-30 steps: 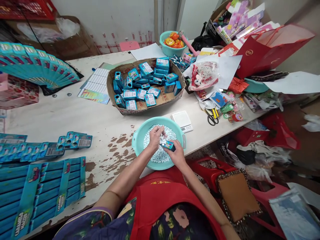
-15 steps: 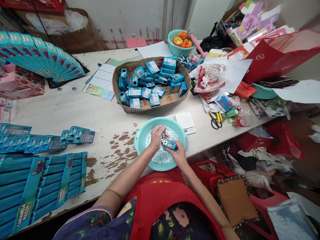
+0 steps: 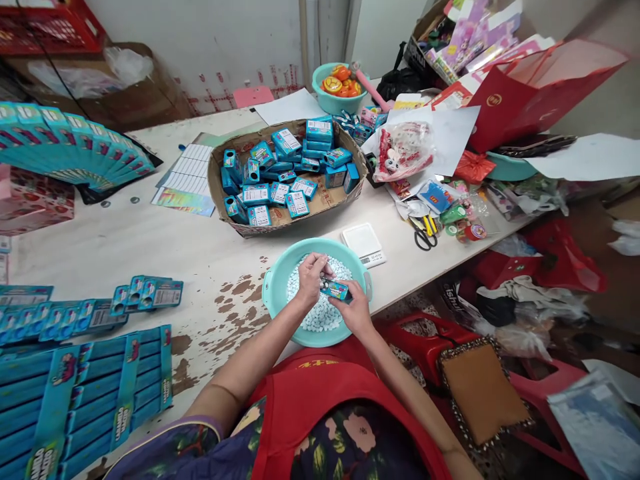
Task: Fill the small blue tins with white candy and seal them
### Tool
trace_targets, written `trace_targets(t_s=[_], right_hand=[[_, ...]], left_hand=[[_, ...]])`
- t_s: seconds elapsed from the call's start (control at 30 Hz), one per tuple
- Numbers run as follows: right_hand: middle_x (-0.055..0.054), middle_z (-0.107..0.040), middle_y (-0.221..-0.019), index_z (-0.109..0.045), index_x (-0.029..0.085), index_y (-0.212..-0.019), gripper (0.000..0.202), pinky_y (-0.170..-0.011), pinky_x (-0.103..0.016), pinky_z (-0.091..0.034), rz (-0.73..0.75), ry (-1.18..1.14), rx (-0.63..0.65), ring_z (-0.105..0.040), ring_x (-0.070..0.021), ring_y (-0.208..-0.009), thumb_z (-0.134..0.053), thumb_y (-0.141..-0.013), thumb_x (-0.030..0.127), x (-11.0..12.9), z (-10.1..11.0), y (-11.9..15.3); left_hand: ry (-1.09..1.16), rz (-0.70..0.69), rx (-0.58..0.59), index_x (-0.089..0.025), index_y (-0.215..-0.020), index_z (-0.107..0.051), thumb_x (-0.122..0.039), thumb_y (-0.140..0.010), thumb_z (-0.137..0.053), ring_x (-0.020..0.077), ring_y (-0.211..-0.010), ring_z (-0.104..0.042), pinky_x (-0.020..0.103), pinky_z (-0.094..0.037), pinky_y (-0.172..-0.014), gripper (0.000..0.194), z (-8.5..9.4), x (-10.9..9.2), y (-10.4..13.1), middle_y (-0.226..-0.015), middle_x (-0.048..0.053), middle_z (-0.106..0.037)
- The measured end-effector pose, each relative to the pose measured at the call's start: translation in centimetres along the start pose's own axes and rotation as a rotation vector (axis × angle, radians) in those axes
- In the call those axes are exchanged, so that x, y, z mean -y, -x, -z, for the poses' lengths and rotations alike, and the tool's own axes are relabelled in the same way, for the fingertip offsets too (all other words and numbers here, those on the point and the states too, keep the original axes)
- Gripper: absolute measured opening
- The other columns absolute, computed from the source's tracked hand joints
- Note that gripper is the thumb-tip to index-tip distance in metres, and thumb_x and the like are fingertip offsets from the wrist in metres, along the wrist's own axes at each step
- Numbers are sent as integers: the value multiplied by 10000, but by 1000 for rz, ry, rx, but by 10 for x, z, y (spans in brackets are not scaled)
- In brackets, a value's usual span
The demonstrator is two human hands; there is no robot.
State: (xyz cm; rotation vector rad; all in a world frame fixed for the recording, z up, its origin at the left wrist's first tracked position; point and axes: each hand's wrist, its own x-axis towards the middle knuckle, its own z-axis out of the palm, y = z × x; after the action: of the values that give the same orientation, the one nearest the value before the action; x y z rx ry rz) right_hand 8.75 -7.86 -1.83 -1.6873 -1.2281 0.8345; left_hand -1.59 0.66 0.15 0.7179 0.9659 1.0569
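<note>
A teal basin [image 3: 274, 267] holds many small white pieces [image 3: 323, 315]. Over it, my right hand [image 3: 353, 307] grips a small blue box [image 3: 334, 289], its fingers and thumb on the box's right end. Beside the box's left end is my left hand [image 3: 313, 277], closed around some of the white pieces, a few of which show between hand and box. Behind the basin, a cut-down cardboard box [image 3: 320, 215] contains several more small blue boxes [image 3: 297, 204], some with a round hole in one end.
A white scale [image 3: 362, 241] lies right of the basin, with yellow-and-black scissors [image 3: 426, 233] beyond it. Flat blue display packs [image 3: 95, 400] and rows of small blue boxes [image 3: 65, 319] fill the left. Orange toys stand in a teal bowl [image 3: 337, 101] at the back.
The view has shifted a little. The small blue box in my right hand has tilted and now lies closer to my left hand, which stays closed by its end.
</note>
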Motion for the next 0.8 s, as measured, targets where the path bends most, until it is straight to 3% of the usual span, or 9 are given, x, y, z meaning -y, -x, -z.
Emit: trace_targets(t_s=[0.27,0.33,0.43,0.5,0.6,0.7,0.8], right_hand=[[-33,-629,-936,-648,219,-981,319,-838,-378,-467,-27,-63,-10,-593,-227,-908,-710,-675,284,-9,-7,2],[-35,-637,-939,-647,211,-976,334,-829,-375,-478,-49,-112,-7,-602,-227,-899,-724,-668,316,-15,-4,4],[-51,-634,-990,-621,205,-1013,389,-838,-368,-489,-75,-190,-51,-606,-226,-925,-733,-677,367,-25,6,9],[-63,-623,-1032,-595,201,-1052,421,-861,-365,-486,-71,-202,-117,-597,-221,-954,-724,-697,388,-33,11,12],[-65,-603,-1017,-565,191,-1055,402,-868,-366,-483,-47,-173,-251,-585,-207,-944,-690,-737,403,-44,11,11],[-75,-576,-1019,-541,183,-1044,383,-876,-377,-477,-8,-147,-398,-571,-207,-958,-673,-755,396,-56,2,5],[-91,-560,-1047,-525,182,-1051,390,-883,-388,-474,-5,-136,-460,-563,-217,-991,-668,-758,396,-65,-5,3]], left_hand=[[12,33,83,-178,-748,-570,-418,-754,-616,134,-519,-591,219,-418,-493,244,-2,-1,9,-549,-12,-568],[6,-20,82,-178,-761,-574,-416,-770,-598,154,-576,-612,251,-465,-573,239,5,-1,6,-578,1,-588],[-181,-161,-29,-190,-759,-583,-420,-812,-542,175,-711,-624,294,-491,-708,240,26,8,-8,-693,26,-623],[-455,-232,-68,-201,-736,-600,-401,-808,-542,199,-814,-612,319,-477,-788,220,42,23,-22,-773,45,-630],[-831,-296,35,-220,-793,-641,-336,-760,-596,256,-1005,-566,390,-404,-942,128,51,57,-41,-927,78,-640],[-1050,-303,130,-241,-1003,-632,-317,-745,-605,307,-1210,-423,463,-287,-1036,270,37,95,-47,-1188,101,-576],[-1252,-239,269,-234,-1096,-603,-330,-740,-596,335,-1190,-394,478,-286,-1000,369,20,123,-33,-1223,120,-542]])
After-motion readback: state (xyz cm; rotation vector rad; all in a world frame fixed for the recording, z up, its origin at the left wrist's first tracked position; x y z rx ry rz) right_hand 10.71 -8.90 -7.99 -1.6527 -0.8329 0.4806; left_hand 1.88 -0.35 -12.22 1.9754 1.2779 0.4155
